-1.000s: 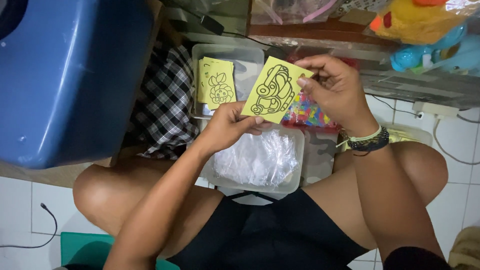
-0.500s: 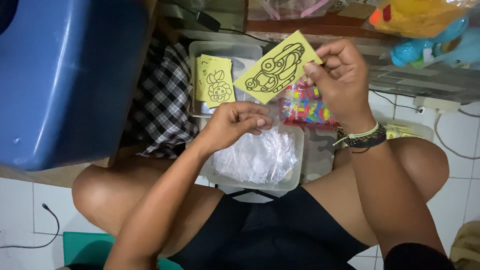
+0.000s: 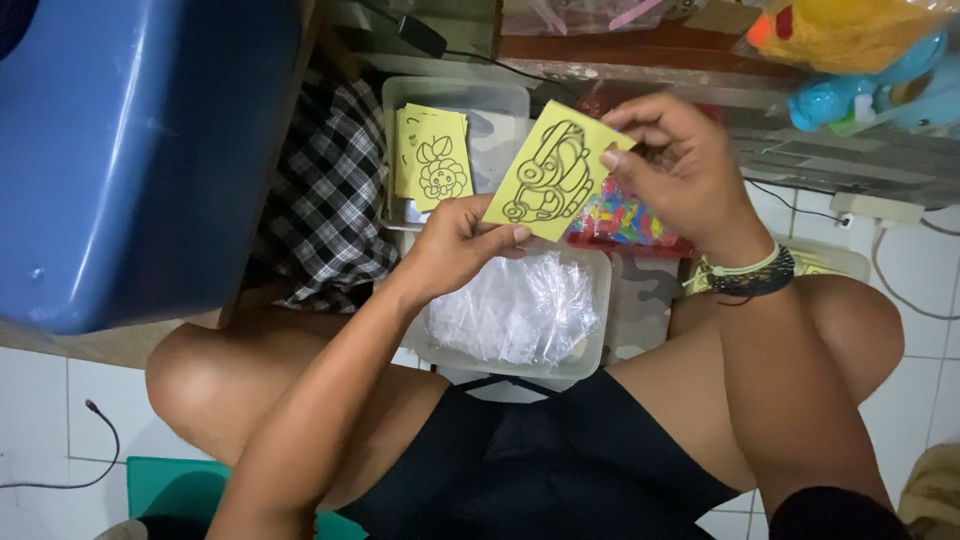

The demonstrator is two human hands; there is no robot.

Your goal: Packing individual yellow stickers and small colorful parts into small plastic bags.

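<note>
A yellow card [image 3: 548, 166] with a black outline drawing of a car is held up between both hands. My right hand [image 3: 680, 175] pinches its upper right corner. My left hand [image 3: 462, 245] grips its lower left edge with thumb and fingers. Below the card a clear plastic tub [image 3: 590, 355] holds crumpled clear plastic bags [image 3: 515, 310]. Further back, a second clear tub [image 3: 460, 95] holds a stack of yellow cards [image 3: 432, 160], the top one with a flower drawing. A wristband and dark bracelet sit on my right wrist.
A big blue plastic bin [image 3: 130, 150] fills the left. A black-and-white checked cloth [image 3: 330, 210] lies beside it. Small colourful pieces [image 3: 625, 220] sit in a red tray behind the card. Toys [image 3: 860, 60] rest on a shelf at top right. My bare knees flank the tubs.
My left hand has come back up from the bag tub and taken the card's lower edge. My right hand has kept hold of the card, which has shifted slightly.
</note>
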